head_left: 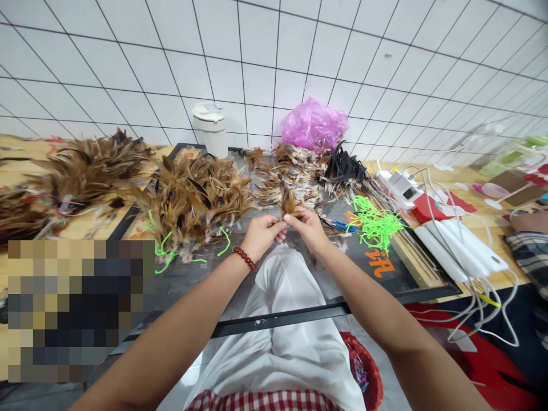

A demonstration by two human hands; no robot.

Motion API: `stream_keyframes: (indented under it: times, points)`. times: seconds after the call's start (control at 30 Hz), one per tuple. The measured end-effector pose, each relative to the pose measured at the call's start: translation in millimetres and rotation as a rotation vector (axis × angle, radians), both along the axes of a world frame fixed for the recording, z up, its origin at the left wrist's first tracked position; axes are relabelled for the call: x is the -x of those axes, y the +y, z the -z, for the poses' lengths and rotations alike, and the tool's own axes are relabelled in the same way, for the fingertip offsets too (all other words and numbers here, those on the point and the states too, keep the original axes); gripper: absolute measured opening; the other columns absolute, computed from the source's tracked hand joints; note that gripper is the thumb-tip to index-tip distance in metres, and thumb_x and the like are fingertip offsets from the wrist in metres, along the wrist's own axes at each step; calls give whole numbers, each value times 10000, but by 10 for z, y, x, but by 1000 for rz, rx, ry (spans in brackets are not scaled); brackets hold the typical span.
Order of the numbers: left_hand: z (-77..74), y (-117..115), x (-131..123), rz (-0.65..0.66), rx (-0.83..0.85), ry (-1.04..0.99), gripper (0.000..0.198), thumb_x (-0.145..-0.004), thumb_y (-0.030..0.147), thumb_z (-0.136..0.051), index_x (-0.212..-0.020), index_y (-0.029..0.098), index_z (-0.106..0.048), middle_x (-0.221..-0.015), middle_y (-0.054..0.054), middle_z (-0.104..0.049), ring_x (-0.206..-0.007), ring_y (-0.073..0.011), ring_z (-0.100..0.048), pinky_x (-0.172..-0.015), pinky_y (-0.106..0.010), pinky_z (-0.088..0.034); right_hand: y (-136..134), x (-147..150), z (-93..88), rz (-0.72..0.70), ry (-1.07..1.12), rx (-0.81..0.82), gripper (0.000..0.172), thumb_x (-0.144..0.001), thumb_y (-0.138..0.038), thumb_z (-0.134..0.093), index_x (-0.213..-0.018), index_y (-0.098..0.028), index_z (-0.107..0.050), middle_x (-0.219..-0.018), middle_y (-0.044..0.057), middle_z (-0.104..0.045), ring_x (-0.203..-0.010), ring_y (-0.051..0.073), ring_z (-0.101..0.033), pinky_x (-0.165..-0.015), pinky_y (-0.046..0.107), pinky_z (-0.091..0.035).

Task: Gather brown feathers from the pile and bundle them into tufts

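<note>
A small tuft of brown feathers (pixel 287 201) stands upright between my hands, above the dark board. My right hand (pixel 307 227) is closed on its lower end, thumb and forefinger pressed together. Against it, my left hand (pixel 266 233), with a red bead bracelet at the wrist, pinches at the base of the tuft; what lies in those fingertips is too small to make out. Left of the hands spreads a big pile of brown feathers (pixel 199 191). Pale-quilled feathers (pixel 291 180) lie just beyond. To the right are blue-handled scissors or tweezers (pixel 340 225) and bright green strings (pixel 377 221).
A white lidded cup (pixel 212 128), a pink plastic bag (pixel 314 125) and black feathers (pixel 345 168) stand along the tiled wall. More brown feathers (pixel 92 171) lie far left. At right are white power strips with cables (pixel 464 245). A red basket (pixel 363 365) sits below the board.
</note>
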State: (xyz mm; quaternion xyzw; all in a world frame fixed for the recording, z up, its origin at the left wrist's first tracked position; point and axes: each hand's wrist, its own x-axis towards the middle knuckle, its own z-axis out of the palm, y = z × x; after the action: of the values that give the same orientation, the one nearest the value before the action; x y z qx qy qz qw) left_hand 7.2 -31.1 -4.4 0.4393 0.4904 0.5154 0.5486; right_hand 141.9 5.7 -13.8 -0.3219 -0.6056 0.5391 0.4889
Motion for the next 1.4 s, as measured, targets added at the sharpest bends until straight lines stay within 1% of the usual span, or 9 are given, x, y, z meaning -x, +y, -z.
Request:
stream_keyframes:
  times: [0.13,0.23,0.37,0.6,0.73,0.93,1.1,1.23,1.4]
  points:
    - [-25,-15,-11,85,7,-43,320,-517,233,-808,-770,106,-659,-643,-24,-650,-531,-96,-571,-507,-218,-472,40,-18,4,77,49,51,351,-696,-422,-698,-524,-172,-522,-557,-36,-434,-538,83,-378,-544,238,-328]
    - [-33,-19,4,103,-2,-40,360,-566,313,-788,-842,110,-675,-709,-47,-672,-589,-116,-601,-528,-227,-486,50,-29,-11,87,87,73,367,-678,-421,-705,-507,-173,-494,-524,-45,-402,-514,79,-337,-523,240,-294]
    - [-10,-15,18,107,-57,29,276,-668,387,-705,-720,118,-673,-651,-45,-650,-532,-98,-565,-486,-210,-461,30,-18,-23,36,88,80,320,-660,-418,-717,-566,-175,-532,-534,-44,-425,-518,82,-354,-526,241,-303]
    - [-5,-22,27,119,-44,116,194,-668,320,-688,-641,129,-668,-563,-32,-620,-449,-85,-516,-429,-196,-408,25,18,50,16,99,154,321,-638,-469,-695,-705,-182,-569,-598,-25,-511,-519,91,-386,-517,244,-337]
    - [-10,-26,24,114,-64,198,178,-686,307,-665,-624,141,-680,-538,-26,-606,-439,-92,-493,-426,-208,-390,36,15,70,42,74,163,322,-646,-471,-693,-718,-186,-564,-593,-35,-482,-509,84,-366,-500,233,-321]
    - [-243,-72,149,-142,-340,551,76,-681,239,-668,-653,189,-719,-692,-38,-677,-690,-164,-602,-689,-272,-472,42,21,43,47,134,143,333,-687,-475,-680,-845,-201,-577,-645,-52,-464,-506,65,-352,-495,215,-307]
    - [-492,-431,663,-348,-274,891,187,-710,312,-646,-854,199,-684,-716,-15,-684,-648,-155,-606,-659,-255,-453,-19,31,6,59,59,55,378,-701,-472,-677,-961,-210,-594,-722,-33,-493,-537,73,-381,-512,222,-344]
    - [-456,-766,998,-360,-181,1136,197,-741,365,-603,-858,210,-635,-714,-21,-677,-644,-165,-609,-617,-250,-428,-93,37,-36,94,-5,-71,337,-733,-458,-660,-966,-222,-599,-755,-12,-512,-595,99,-426,-542,231,-371]
    - [-273,-830,1017,-248,-72,1527,243,-811,368,-489,-849,231,-686,-761,-67,-694,-732,-232,-632,-596,-284,-387,-118,27,-27,123,-53,-164,279,-768,-452,-630,-908,-210,-623,-767,9,-547,-637,121,-468,-585,250,-391]
